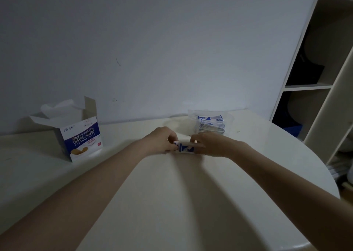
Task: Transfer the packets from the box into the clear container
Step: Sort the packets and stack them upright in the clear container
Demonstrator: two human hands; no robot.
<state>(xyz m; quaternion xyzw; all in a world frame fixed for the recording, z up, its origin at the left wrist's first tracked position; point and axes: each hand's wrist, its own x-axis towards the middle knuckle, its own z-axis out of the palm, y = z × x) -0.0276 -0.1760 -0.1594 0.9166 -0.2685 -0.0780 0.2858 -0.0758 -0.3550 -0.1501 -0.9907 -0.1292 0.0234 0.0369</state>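
Observation:
A small stack of white and blue packets (185, 147) is held just above the white table (172, 203), in the middle. My left hand (162, 141) pinches its left end and my right hand (211, 144) pinches its right end. The opened blue and white box (81, 139) stands at the left, flaps up; its inside is hidden. Behind my right hand sits the clear container (230, 120) with several packets (211, 125) stacked in it.
The table's rounded edge curves along the right side. A white shelf unit (317, 86) with dark items stands to the right of it. A plain wall lies directly behind the table.

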